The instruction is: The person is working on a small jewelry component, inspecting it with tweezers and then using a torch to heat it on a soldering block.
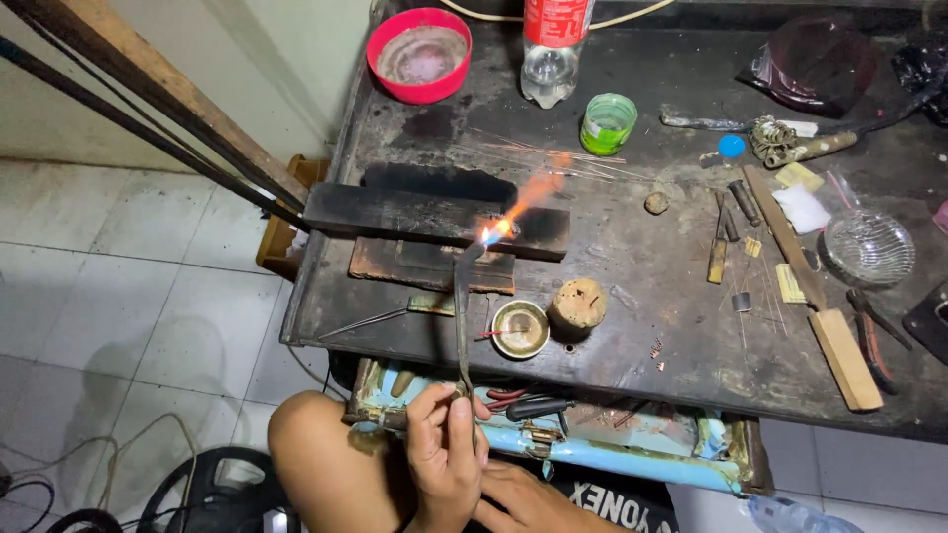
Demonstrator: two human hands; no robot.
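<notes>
Near the lower centre, the left hand point(442, 456) clamps the lit torch point(461, 316), the right hand point(528, 503) grips nothing visible, and the flame point(518, 205) could scorch the nearby thin rods point(553, 158) if tilted.

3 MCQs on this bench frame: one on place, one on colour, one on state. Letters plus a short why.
1. Where is the red bowl?
A. far left corner of the workbench
B. in the open drawer
C. on the floor

2. What colour is the small cup beside the plastic bottle?
A. blue
B. green
C. yellow

3. The torch in the left hand is:
A. unlit
B. lit
C. lying on the bench

1 A: it sits at the bench's far left edge.
2 B: its wall is green.
3 B: an orange flame leaves the tip.
</notes>
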